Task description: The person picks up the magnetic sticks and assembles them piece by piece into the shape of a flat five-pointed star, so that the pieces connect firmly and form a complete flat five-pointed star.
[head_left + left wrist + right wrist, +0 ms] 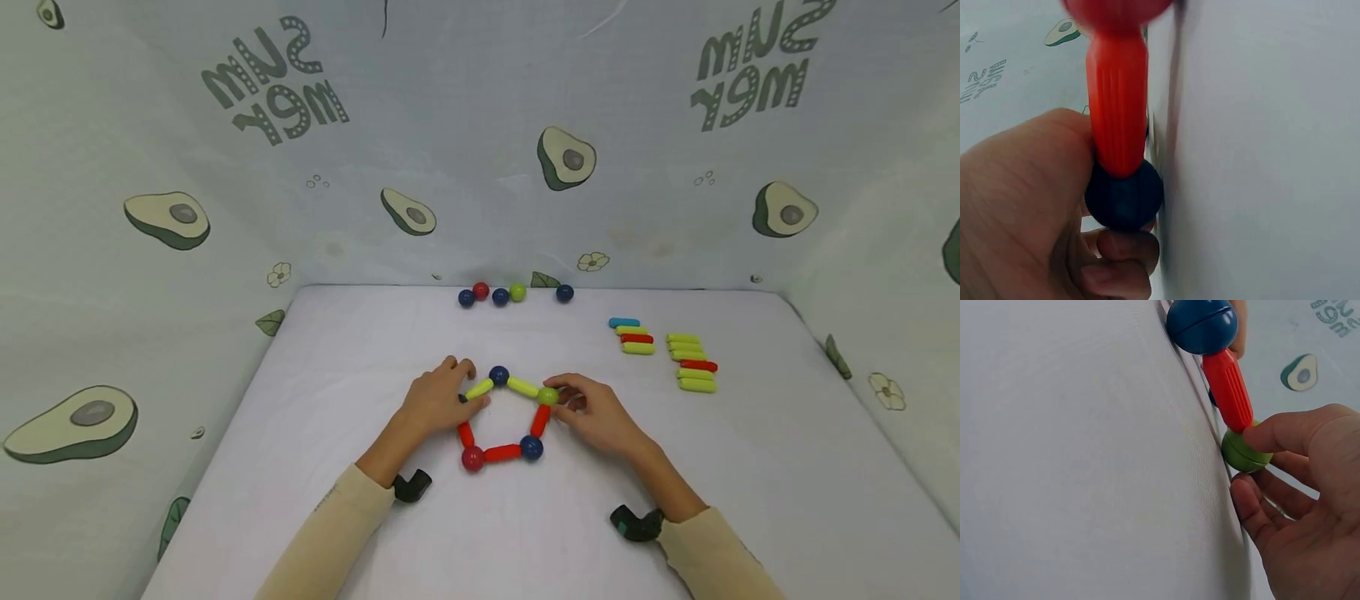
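Note:
A closed ring of balls and short rods lies on the table. Its far corner is a blue ball point(498, 376), joined by yellow-green rods point(522, 387) to the corners on either side. Red rods point(502, 452) make up the near part, with a red ball point(472, 458) and another blue ball point(532, 447). My left hand point(435, 400) grips the left corner's dark blue ball point(1124, 195), largely covered in the head view. At the right corner my right hand point(596, 412) pinches the green ball point(1244, 453), thumb against it where a red rod point(1229, 390) joins.
Loose balls, including a red one point(481, 291) and a green one point(517, 292), sit along the table's back edge. Two groups of loose rods, one with a light blue rod point(624, 322), lie at the back right. A printed cloth point(480, 167) hangs behind the table.

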Tool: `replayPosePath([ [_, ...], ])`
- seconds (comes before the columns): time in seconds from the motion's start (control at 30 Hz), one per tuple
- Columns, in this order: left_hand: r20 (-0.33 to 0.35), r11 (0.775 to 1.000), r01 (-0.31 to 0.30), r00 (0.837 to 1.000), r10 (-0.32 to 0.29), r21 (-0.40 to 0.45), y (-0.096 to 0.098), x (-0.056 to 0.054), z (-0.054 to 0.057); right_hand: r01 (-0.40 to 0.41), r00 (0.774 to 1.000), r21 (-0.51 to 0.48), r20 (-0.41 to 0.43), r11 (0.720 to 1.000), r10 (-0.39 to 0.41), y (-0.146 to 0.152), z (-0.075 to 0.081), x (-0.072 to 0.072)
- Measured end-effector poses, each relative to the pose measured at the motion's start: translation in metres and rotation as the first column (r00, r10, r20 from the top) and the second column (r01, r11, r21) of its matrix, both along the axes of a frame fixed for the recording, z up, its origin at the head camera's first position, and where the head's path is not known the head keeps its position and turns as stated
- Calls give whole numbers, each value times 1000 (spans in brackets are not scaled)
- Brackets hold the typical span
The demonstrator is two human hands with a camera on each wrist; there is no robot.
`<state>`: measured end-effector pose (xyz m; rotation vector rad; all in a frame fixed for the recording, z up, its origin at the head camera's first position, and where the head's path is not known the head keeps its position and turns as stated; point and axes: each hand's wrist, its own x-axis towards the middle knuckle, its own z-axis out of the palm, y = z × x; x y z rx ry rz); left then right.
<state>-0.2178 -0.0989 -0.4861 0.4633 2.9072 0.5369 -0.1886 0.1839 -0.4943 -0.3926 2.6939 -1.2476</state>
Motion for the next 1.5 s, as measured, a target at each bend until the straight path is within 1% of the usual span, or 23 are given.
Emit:
replayPosePath([
  [0.1,5,1000,14,1000,-15,27,1,-1,-2,-10,1000,-8,-10,1000,10,1,0,0],
  [0.17,6,998,28,1000,-28,51,2,-4,-3,-10,1000,-12,-8,1000,10,0,-1,-1],
  [0.27,-5,996,29,1000,-29,86,3,-9,-6,-9,1000,-16,-4,1000,8,-1,-2,-1],
  [0.47,-29,992,-24,999,28,125,3,-20,-11,7,1000,-13,-10,1000,-7,-3,-2,-2],
  [0.63,-20,983,-68,997,72,171,4,-24,-14,-6,1000,-18,-22,1000,5,-4,0,-3],
  [0.73,-20,978,-76,996,81,192,3,-25,-15,-6,1000,-8,-24,1000,6,-5,0,-5],
  [0.87,-9,975,-56,998,59,217,0,-24,-13,7,999,2,-37,1000,-7,-6,-1,-7],
  [1.03,36,967,-39,999,30,254,-2,-23,-9,52,998,3,-44,999,-52,-5,-1,-10],
  [1.17,37,961,-30,999,20,275,-1,-23,-7,66,997,15,-27,998,-66,-7,0,-13],
  [1.27,20,960,-28,1000,24,278,-1,-24,-6,73,997,17,-24,997,-73,-10,2,-13],
  [1.4,29,957,-47,999,40,285,1,-24,-5,98,995,20,-22,995,-98,-13,3,-13],
  [1.5,41,968,-45,999,36,248,3,-22,-4,118,993,24,-13,993,-118,-16,4,-11],
])
